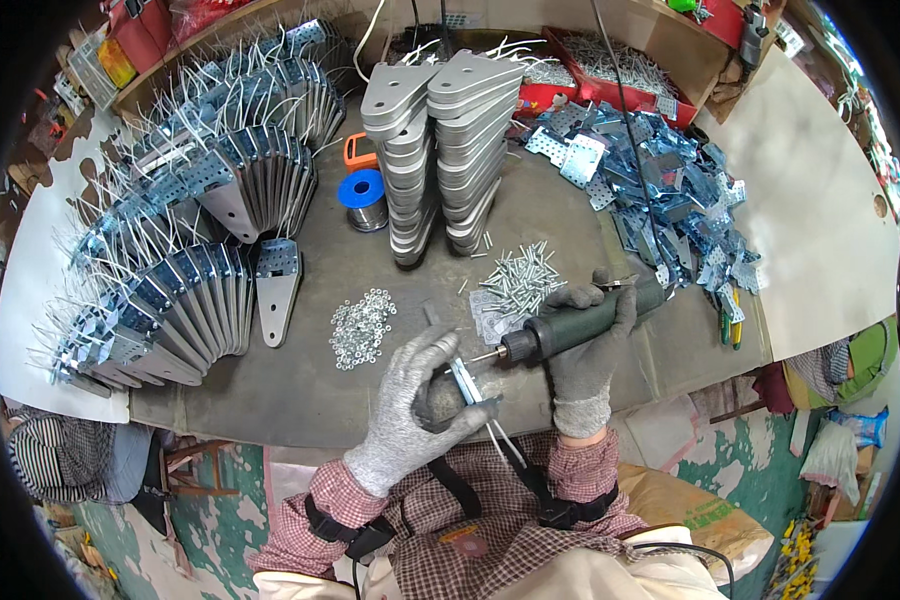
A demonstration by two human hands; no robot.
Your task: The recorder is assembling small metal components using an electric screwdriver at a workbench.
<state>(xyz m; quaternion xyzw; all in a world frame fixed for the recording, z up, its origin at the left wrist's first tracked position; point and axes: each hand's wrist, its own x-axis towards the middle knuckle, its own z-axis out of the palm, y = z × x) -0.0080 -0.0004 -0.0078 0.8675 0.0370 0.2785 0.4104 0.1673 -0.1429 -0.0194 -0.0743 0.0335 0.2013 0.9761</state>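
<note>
My left hand (407,412), in a grey glove, is closed around a metal bracket assembly (464,380), held tilted on edge above the table's front. White wires (497,440) hang from its lower end. My right hand (587,378), also gloved, wraps around a dark green electric screwdriver (575,332). The screwdriver's thin bit points left at the bracket; whether the two touch I cannot tell. Just beyond my hands lie a heap of small screws (523,283) and, further left, a pile of nuts (362,328).
Tall stacks of grey metal plates (470,130) stand mid-table. Rows of wired bracket assemblies (210,285) fill the left, one bracket (278,290) apart. Beside the stacks sits a blue spool (361,188). Perforated metal pieces (670,190), pliers (729,318) and red bins (610,85) occupy the right.
</note>
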